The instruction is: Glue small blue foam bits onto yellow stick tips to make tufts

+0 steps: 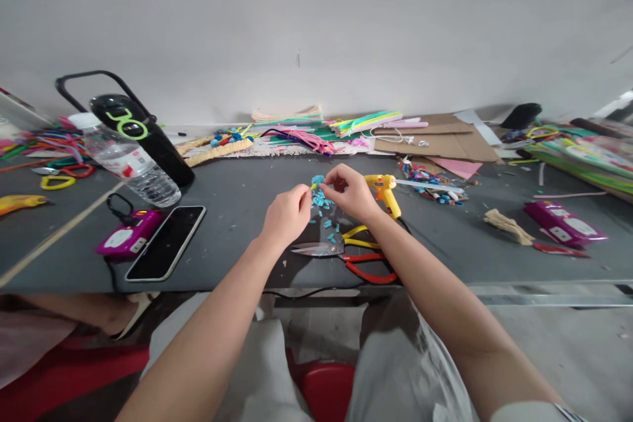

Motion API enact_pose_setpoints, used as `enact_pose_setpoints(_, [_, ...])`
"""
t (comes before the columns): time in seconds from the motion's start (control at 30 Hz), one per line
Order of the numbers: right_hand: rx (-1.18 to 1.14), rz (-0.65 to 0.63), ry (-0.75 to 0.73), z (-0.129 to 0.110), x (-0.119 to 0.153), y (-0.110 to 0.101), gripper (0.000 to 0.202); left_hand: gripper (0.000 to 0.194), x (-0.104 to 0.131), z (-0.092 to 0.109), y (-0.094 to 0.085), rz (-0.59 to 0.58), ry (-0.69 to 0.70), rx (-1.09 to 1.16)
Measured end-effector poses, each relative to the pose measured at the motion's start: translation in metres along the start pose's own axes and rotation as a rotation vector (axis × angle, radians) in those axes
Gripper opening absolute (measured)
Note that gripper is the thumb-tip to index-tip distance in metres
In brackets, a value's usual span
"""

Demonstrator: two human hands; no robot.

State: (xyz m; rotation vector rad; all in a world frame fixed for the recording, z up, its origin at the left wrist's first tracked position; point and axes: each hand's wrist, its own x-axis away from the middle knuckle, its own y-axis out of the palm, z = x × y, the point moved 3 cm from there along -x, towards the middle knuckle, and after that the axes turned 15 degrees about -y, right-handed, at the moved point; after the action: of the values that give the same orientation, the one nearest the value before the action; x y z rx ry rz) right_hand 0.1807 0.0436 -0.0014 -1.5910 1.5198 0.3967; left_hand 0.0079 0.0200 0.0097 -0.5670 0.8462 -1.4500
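Over the middle of the table, my left hand [289, 214] is closed in a pinch on a small blue-and-yellow craft piece [317, 180]. My right hand [350, 191] is closed right beside it, thumb and fingertips together; what they hold, if anything, is too small to make out. Short light-blue bits [321, 200] lie in a loose heap beneath the fingertips. Nearer to me are scissors [319, 249] with silver blades and a pair of red-handled cutters [370, 269]. A yellow glue gun [384, 192] lies just beyond my right wrist.
Left stand a clear water bottle [131, 161], a black bottle [148, 138], a phone [167, 242] and a purple box [129, 234]. Colored pipe cleaners [366, 122] and cardboard [435, 142] line the back. Another purple box [564, 223] sits right. A person's leg shows lower left.
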Motion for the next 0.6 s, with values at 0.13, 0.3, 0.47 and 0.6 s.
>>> enact_pose_setpoints(0.13, [-0.013, 0.000, 0.020, 0.0003, 0.0007, 0.0006, 0.015, 0.025, 0.0001, -0.0001, -0.0001, 0.008, -0.005, -0.007])
enact_pose_setpoints(0.3, [-0.031, 0.043, 0.048, 0.0021, 0.0009, -0.0048, 0.011, 0.025, 0.0001, 0.0003, -0.0022, -0.004, -0.028, -0.005])
enact_pose_setpoints(0.47, [-0.086, -0.018, 0.073, 0.0056, 0.0005, -0.0065, 0.031, 0.026, -0.0009, -0.0002, -0.0047, -0.013, -0.020, -0.007])
enact_pose_setpoints(0.6, [-0.149, -0.097, 0.096, 0.0080, 0.0017, -0.0020, 0.039, 0.028, -0.0020, -0.0023, -0.0061, -0.027, -0.016, -0.001])
